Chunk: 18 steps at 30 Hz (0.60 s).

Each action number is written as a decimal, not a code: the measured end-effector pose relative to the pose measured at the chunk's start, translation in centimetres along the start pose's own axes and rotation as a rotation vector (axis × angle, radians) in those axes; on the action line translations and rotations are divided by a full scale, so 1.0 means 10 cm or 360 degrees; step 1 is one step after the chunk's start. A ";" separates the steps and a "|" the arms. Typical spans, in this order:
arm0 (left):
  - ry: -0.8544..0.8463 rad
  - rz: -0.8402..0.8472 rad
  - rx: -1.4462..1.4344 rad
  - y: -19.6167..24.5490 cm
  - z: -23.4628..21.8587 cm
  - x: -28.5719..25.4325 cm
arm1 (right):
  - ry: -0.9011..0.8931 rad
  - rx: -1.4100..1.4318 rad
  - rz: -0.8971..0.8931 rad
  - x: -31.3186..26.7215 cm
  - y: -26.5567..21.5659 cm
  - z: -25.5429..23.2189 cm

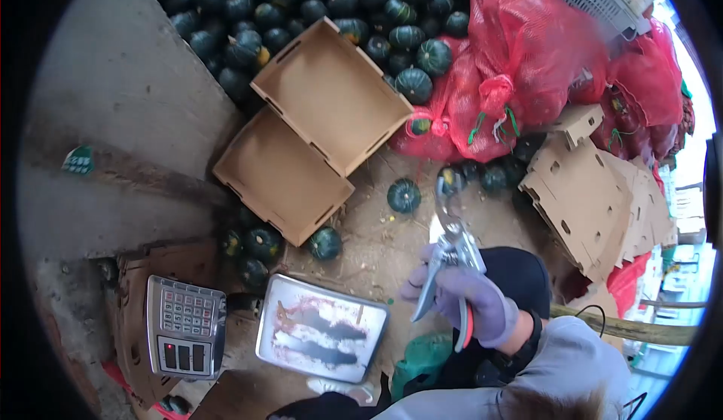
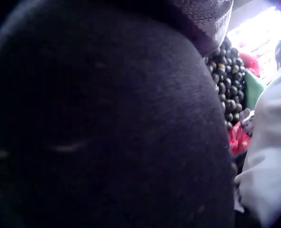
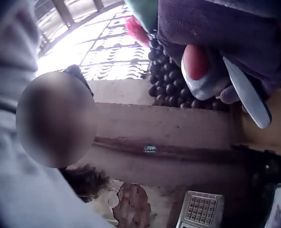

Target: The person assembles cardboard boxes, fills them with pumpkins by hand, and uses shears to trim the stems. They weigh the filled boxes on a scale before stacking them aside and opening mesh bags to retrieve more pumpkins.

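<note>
My right hand [image 1: 482, 299], in a light purple glove, grips a pair of pruning shears [image 1: 457, 248] with the blades pointing away from me. Its handles are grey outside with red inside, and they spread apart below the palm. In the right wrist view the gloved fingers wrap around the shears' handles [image 3: 249, 97]. The blades overlap the floor near a dark green pumpkin [image 1: 404, 196] in the head view. My left hand [image 2: 209, 21] shows only as a textured glove edge at the top of its wrist view, beside dark trouser cloth [image 2: 107, 118]; its fingers are hidden.
A weighing scale's stained platform [image 1: 376, 345] and keypad display [image 1: 187, 330] stand at the lower left. Two open cardboard boxes [image 1: 331, 96] lie against a heap of pumpkins [image 1: 343, 2]. Red mesh sacks [image 1: 527, 51] and flattened cardboard [image 1: 584, 194] are at the right.
</note>
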<state>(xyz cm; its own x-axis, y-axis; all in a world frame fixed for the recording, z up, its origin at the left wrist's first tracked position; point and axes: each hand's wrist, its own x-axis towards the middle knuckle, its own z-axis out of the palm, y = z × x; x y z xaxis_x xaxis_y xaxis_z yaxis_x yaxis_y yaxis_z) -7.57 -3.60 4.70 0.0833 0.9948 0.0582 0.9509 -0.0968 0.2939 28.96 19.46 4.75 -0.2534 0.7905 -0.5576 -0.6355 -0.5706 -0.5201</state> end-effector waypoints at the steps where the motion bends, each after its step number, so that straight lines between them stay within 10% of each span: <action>1: -0.0078 0.0003 -0.0107 -0.10 -0.01 0.05 | 0.0137 0.0127 0.0118 0.05 -0.01 0.04; 13: -0.1327 -0.0245 -0.0426 0.19 -0.09 0.41 | 0.0154 0.0445 0.0427 -0.08 0.37 0.11; 18: -0.1215 -0.0115 -0.0612 1.27 -0.12 2.10 | 0.0674 0.0013 0.0110 -0.62 -0.07 -0.68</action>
<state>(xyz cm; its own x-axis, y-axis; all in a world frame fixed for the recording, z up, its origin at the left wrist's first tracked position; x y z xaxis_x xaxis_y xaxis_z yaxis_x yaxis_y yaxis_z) 5.87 16.06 10.78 0.3355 0.7336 -0.5909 0.8059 0.1013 0.5834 35.90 13.45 4.19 0.0253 0.5885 -0.8081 -0.6336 -0.6158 -0.4684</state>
